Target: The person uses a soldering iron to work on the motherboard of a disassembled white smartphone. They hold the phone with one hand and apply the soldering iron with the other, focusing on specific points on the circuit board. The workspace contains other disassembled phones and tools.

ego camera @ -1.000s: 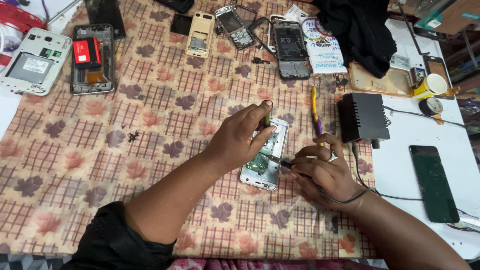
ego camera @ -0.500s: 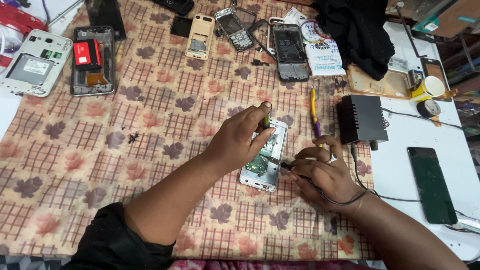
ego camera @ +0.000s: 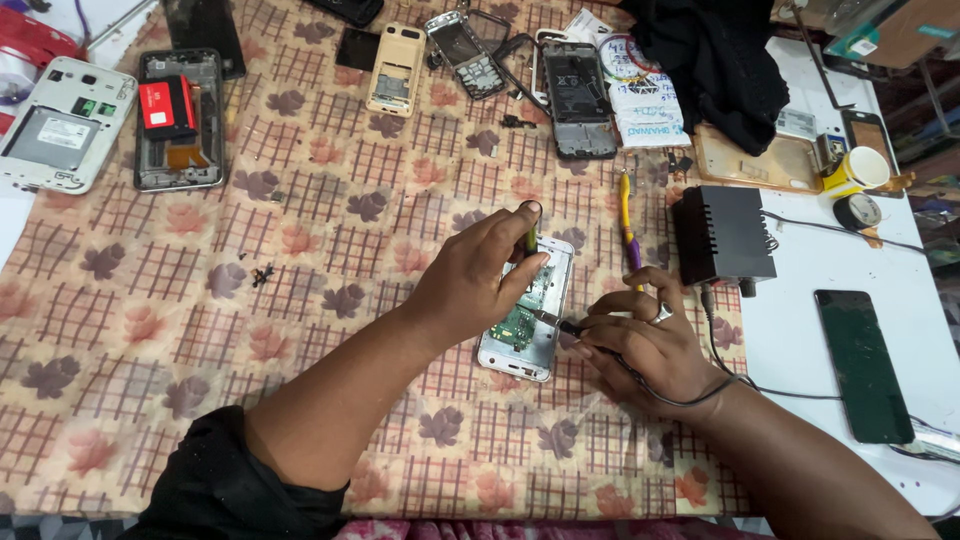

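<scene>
Work in hand: we are soldering on the opened white phone with its green circuit board showing (ego camera: 527, 315), which is lying on the flower-patterned checked cloth (ego camera: 200, 330) near the middle of the tabletop, a little toward the near edge.

Left hand: our left hand (ego camera: 475, 275) is curling over the phone's far end, thumb pressing on its frame, while the forefinger and thumb are pinching a thin green-and-yellow stick (ego camera: 531, 240), perhaps solder or a small tool; we cannot tell which.

Right hand: our right hand (ego camera: 640, 340) is closing firmly round the black-handled soldering iron (ego camera: 560, 323), ring on one finger, and its metal tip is touching the board.

Cord: the iron's black cord (ego camera: 720, 375) is looping over the right wrist and running toward the black box-shaped soldering station (ego camera: 722, 235) just beside the cloth's right edge.

Step, as we judge it: we are working one joint on the board, mid-repair, with the phone open and nothing refitted.

Next move calls for: a steady left hand so the phone is not sliding, the tip kept on the one spot only, and slack in the cord so it is not dragging the iron.

Around us: a yellow-and-purple screwdriver (ego camera: 629, 220) is lying just beyond the phone; stripped phone shells (ego camera: 180, 120) are lying along the far edge; a dark glass phone panel (ego camera: 860, 365) is resting on the white surface at the right edge.
</scene>
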